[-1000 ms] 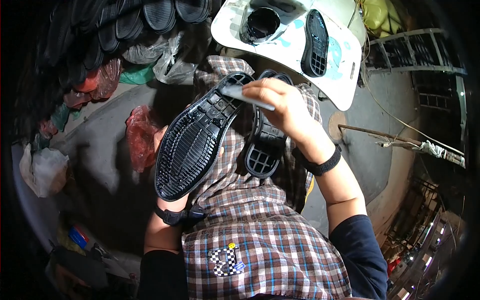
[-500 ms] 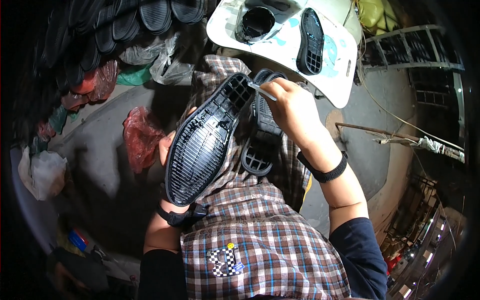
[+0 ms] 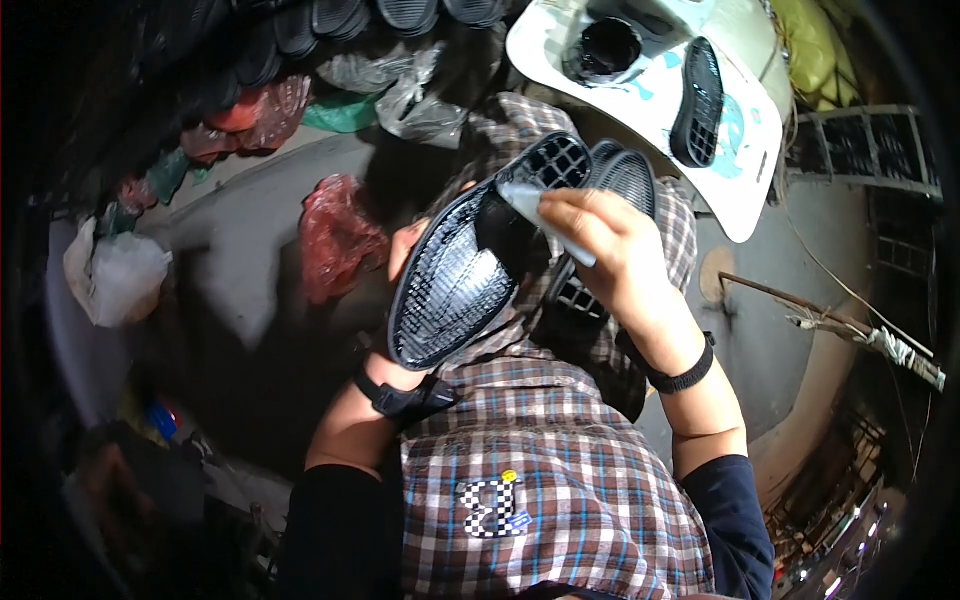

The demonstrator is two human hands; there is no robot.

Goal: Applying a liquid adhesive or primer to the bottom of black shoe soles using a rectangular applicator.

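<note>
My left hand (image 3: 402, 250) is closed on the left edge of a black shoe sole (image 3: 450, 280), which lies tilted over my lap with its gridded heel pointing away and its ribbed forepart towards me. Wet shine covers the ribs. Pinched in my right hand (image 3: 605, 235) is a pale, flat, translucent strip-like tool (image 3: 524, 203). Its tip is over the sole's middle, just below the heel grid; whether it touches is unclear. More black soles (image 3: 628, 178) lie on my lap beyond and beneath my right hand, partly hidden by it.
Ahead to the right stands a white table (image 3: 740, 205) bearing a container of black liquid (image 3: 606, 50) and another black sole (image 3: 698, 105). Rows of soles (image 3: 405, 12) line the far left. Plastic bags, including a red one (image 3: 340, 240), lie on the floor. A rod (image 3: 790, 295) extends at right.
The whole view has shifted, so most things sit further right. The tool in my right hand has moved from the heel's edge to the sole's middle. My left hand keeps holding the sole.
</note>
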